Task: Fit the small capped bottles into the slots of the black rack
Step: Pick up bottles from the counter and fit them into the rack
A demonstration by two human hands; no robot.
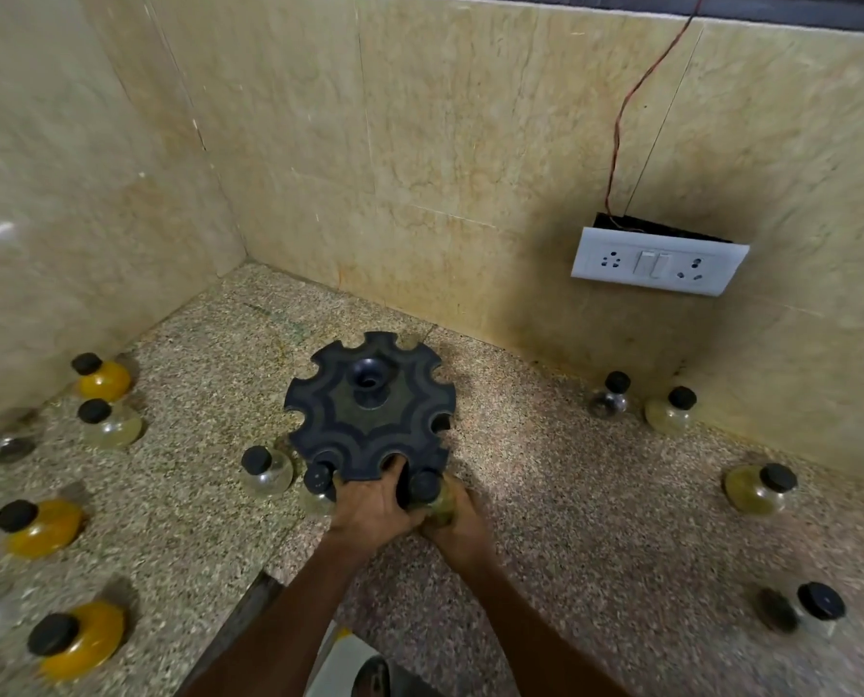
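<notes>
Rack (369,420): two bottles at its 6 o'clock slots, left hand (374,505) gripping rim, right hand (457,520) holding bottle (427,487) there; about eleven loose on worktop (596,495).

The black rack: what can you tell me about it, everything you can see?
The rack is a round, matt black disc, plastic by the look, with rounded notches cut around its rim and a raised hub with a hole at the centre. It stands on the speckled counter near the wall corner. The left hand grips its near edge; the right hand presses a bottle at a near notch. Another bottle sits at the notch beside it.
</notes>
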